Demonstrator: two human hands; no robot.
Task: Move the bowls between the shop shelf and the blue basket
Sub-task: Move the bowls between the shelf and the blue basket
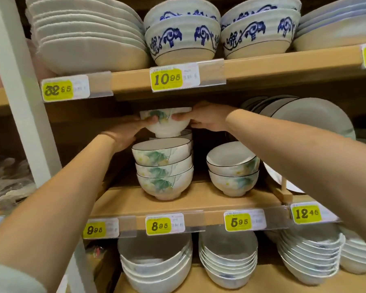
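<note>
You're holding a white leaf-painted bowl (165, 123) upright, just above a three-bowl stack (164, 170) that is sitting near the middle shelf's (199, 203) front edge. A matching two-bowl stack (232, 172) is standing just right.

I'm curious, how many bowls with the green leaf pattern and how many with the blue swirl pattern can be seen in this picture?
Green leaf pattern: 6 (1 held bowl, 3 in the left stack, 2 in the right stack)
Blue swirl pattern: 4 (left pair, right pair)
Total: 10; rims hidden behind the left stack are not counted.
</note>
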